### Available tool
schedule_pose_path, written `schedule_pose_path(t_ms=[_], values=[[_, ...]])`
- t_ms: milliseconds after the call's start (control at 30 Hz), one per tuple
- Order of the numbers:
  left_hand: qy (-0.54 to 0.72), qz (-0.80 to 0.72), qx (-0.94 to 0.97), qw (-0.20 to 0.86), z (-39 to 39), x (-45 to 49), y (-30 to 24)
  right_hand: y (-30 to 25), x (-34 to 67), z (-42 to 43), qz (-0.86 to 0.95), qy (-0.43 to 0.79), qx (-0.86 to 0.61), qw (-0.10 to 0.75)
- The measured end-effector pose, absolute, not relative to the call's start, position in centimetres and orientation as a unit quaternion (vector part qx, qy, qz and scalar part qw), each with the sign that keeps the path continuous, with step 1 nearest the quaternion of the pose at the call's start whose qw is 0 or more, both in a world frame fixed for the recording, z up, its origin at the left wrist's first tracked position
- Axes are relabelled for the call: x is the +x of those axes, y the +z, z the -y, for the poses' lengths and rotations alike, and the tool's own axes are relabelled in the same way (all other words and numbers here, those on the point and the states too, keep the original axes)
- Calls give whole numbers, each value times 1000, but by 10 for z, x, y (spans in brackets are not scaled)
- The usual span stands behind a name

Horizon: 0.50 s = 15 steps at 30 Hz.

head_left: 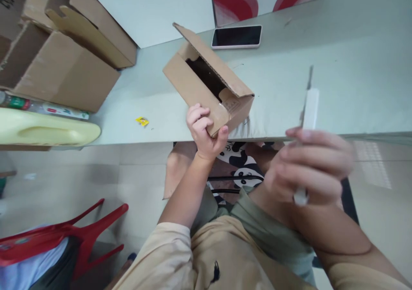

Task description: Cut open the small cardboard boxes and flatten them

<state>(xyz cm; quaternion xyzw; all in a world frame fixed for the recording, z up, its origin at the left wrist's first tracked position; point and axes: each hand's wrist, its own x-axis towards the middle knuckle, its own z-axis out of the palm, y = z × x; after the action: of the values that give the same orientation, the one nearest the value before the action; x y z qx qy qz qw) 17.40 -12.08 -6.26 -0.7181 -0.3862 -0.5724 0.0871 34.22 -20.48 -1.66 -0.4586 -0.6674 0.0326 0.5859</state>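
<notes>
My left hand [206, 131] grips the near corner of a small brown cardboard box [201, 90], thumb on one face and fingers over another. The box rests tilted on the table edge, its lid flap [215, 58] partly raised over a dark interior that I cannot make out. Off to the right, my right hand [310, 165] is closed around a white utility knife [311, 110], held upright in the air apart from the box. Its thin blade [310, 77] points away from me, slightly blurred.
A phone [236, 37] lies face up behind the box. Larger cardboard boxes [64, 71], a plastic bottle [48, 108] and a pale yellow-green object [48, 127] crowd the left. A yellow wrapper [142, 121] lies on the pale tabletop [354, 80]. A red chair [93, 234] stands lower left.
</notes>
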Motion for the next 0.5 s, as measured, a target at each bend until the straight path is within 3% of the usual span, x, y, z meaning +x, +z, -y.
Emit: schedule_pose_path(t_ms=[100,333,500], values=[[-565,412,-711,74,133,158,-61,-19,348,180,642,-73,-496,580],[-621,479,-620,16,170,108,-70,-44,340,151,673,157,-654,308],[-608,587,-531,-51,178,71,-84,-55,332,146,694,181,-659,226]])
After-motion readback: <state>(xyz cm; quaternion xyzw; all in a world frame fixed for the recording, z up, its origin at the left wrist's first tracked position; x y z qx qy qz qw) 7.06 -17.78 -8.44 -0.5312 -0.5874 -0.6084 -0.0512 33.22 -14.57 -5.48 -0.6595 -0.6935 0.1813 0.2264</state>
